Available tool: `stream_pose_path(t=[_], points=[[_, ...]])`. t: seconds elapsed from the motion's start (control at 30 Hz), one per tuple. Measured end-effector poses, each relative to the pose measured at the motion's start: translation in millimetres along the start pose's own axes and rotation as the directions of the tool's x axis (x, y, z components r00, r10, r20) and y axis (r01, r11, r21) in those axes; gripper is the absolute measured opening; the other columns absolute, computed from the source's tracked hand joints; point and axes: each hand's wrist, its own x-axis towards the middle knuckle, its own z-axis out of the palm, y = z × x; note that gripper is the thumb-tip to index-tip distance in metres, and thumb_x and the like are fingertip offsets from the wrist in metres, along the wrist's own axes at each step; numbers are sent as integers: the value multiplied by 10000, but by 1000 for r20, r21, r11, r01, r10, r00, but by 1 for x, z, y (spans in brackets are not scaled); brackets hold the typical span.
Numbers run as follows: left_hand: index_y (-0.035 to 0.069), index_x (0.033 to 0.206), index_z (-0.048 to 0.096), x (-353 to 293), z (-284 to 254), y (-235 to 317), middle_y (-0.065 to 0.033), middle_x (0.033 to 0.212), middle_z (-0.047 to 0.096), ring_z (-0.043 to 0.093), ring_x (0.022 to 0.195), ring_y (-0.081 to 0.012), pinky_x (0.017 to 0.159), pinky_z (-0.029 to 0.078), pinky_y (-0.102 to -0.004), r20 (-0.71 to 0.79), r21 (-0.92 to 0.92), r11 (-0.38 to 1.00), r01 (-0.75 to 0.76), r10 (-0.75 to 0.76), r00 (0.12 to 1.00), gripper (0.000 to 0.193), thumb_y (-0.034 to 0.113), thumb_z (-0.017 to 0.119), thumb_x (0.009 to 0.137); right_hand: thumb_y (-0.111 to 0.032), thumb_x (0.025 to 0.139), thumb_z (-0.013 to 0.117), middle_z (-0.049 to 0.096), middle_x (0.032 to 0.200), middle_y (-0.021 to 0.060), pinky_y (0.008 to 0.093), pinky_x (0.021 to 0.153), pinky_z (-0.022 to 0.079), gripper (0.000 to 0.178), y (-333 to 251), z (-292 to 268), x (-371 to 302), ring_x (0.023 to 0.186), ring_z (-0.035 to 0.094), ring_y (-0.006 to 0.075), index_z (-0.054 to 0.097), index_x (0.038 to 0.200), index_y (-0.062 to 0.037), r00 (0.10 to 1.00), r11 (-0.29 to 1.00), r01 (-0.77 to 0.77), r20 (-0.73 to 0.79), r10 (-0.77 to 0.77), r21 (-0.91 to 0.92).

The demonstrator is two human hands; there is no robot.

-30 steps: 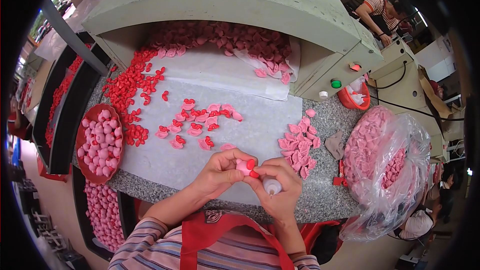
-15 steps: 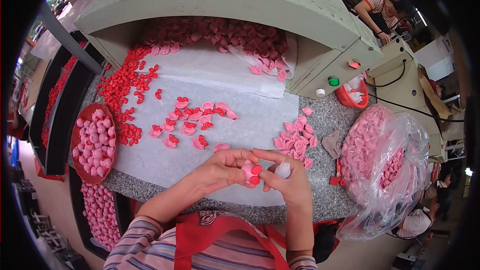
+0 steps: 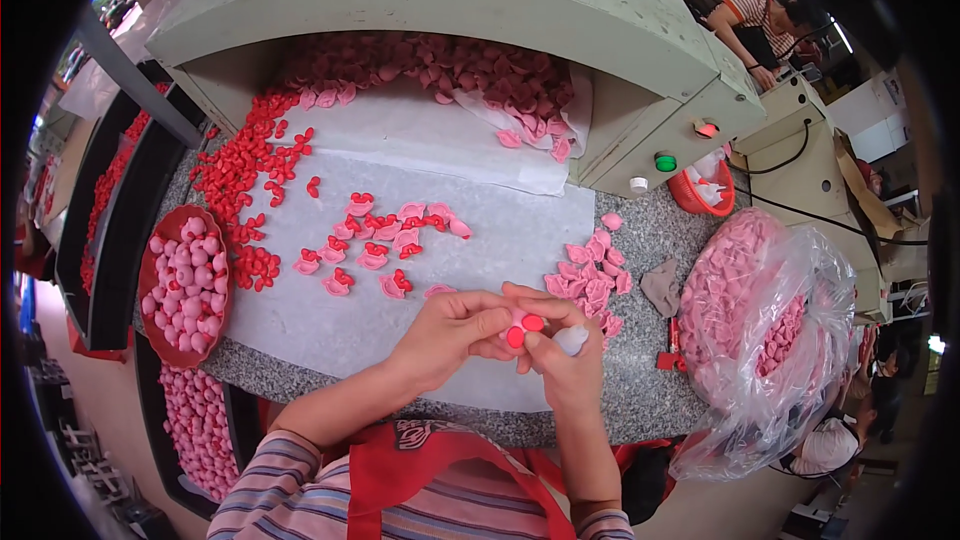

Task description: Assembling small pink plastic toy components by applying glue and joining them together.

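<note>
Above the near edge of the white paper sheet (image 3: pixel 300 330), both of my hands meet around a small pink toy figure with red oval feet (image 3: pixel 524 327). Closed on its pink body is my left hand (image 3: pixel 448 340), thumb and fingers pinching it. My right hand (image 3: pixel 572 365) is closed too, with a small white squeeze bottle (image 3: pixel 572 341) tucked in it; its thumb touches a red foot. Beyond the hands lie several curved pink pieces with red parts on them (image 3: pixel 372 258). A pile of plain curved pink pieces (image 3: pixel 592 275) lies right of the sheet.
A pale green metal box (image 3: pixel 440 0) with an open front stands behind, pink pieces inside. Loose red pieces (image 3: pixel 230 180) spread at left, beside a red basket (image 3: pixel 226 290) of pink balls. A clear plastic bag (image 3: pixel 820 280) of pink pieces sits right, near a red cup (image 3: pixel 688 196).
Both hands have shifted slightly, the left rightward with the figure. The figure has turned so its red feet face up more. The bottle remains in my right hand.
</note>
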Motion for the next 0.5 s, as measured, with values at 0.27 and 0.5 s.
stream_pose_path(t=[0.27, 0.5], points=[[-21, 1080, 486, -8, 17, -9, -138, 1061, 529, 589, 909, -215, 783, 517, -347, 55, 434, 762, -480, 510, 859, 333, 13, 620, 777, 87, 728, 579, 539, 1113, 201, 211, 543, 490, 277, 24, 9, -11, 698, 580, 119, 588, 995, 15, 917, 927, 373, -140, -374, -35], [-28, 1065, 500, -1, 13, -7, -120, 1039, 525, 563, 948, -206, 783, 489, -325, 104, 449, 689, -569, 592, 799, 336, 3, 637, 760, 74, 670, 646, 458, 1234, 180, 197, 588, 488, 458, 8, 3, -20, 727, 576, 101, 557, 1113, 0, 943, 930, 325, -14, -332, -169]])
